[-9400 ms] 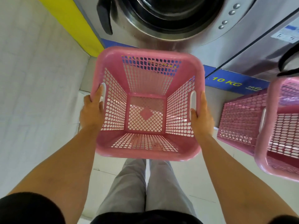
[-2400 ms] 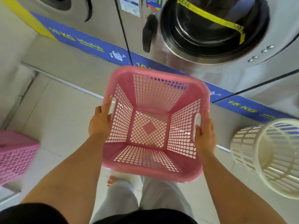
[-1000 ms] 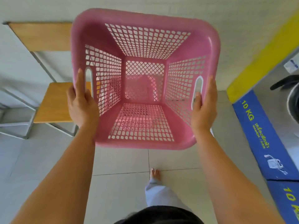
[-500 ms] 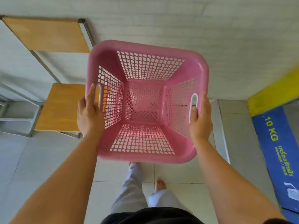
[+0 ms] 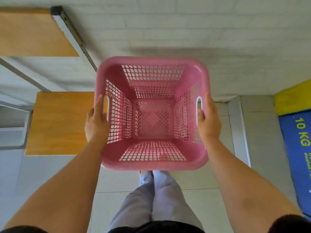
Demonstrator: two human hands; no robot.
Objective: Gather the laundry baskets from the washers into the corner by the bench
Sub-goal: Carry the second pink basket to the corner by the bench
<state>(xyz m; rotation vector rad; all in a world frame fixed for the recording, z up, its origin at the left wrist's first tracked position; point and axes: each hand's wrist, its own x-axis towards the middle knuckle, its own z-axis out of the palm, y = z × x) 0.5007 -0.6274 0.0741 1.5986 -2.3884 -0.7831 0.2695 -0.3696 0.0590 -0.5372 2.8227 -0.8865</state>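
Note:
A pink plastic laundry basket (image 5: pixel 152 163) with perforated walls hangs in front of me, empty, its mouth facing up. My left hand (image 5: pixel 96 125) grips its left side by the white-edged handle slot. My right hand (image 5: pixel 209 121) grips the right side the same way. The basket is above the tiled floor, just right of the wooden bench seat (image 5: pixel 58 123) and close to the white brick wall (image 5: pixel 185 31). A second pink lattice seems to show through its bottom; I cannot tell what lies under it.
The bench has a wooden backrest (image 5: pixel 32 32) on a grey metal frame (image 5: pixel 70 32). A blue "10 KG" washer plinth (image 5: pixel 297 157) runs along the right edge under a yellow strip (image 5: pixel 292 98). My legs in grey trousers (image 5: pixel 156 195) stand on the floor tiles below.
I have turned from the washers to the wall corner beside the bench. Over the last second the basket has come down and levelled out, nearer the floor.

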